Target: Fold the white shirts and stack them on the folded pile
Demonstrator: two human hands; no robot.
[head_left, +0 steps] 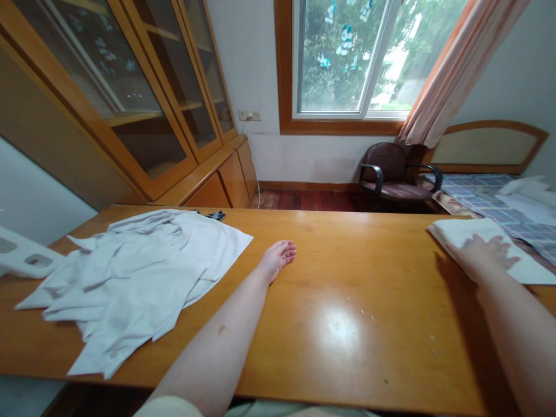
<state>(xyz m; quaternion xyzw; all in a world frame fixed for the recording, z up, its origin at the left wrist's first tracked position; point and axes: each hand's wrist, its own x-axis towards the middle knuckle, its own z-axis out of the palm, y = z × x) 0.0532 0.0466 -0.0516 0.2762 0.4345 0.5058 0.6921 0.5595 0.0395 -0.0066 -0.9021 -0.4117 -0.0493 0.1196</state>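
Observation:
My left hand (pixel 278 259) rests on its side on the wooden table (pixel 347 301), its fingers loosely curled and holding nothing. To its left a white shirt (pixel 160 272) lies crumpled in a loose pile, a buttoned cuff toward the near edge. At the table's right end my right hand (pixel 489 255) lies flat with fingers spread on a folded white garment (pixel 486 229). The hand covers part of that garment.
A dark striped item (pixel 215 215) pokes out behind the shirt. At the far left stands a white plastic object (pixel 26 255) with slots. Beyond the table are a glass-door cabinet (pixel 174 116), a brown armchair (pixel 391 174) and a bed (pixel 490 194) with a plaid cover.

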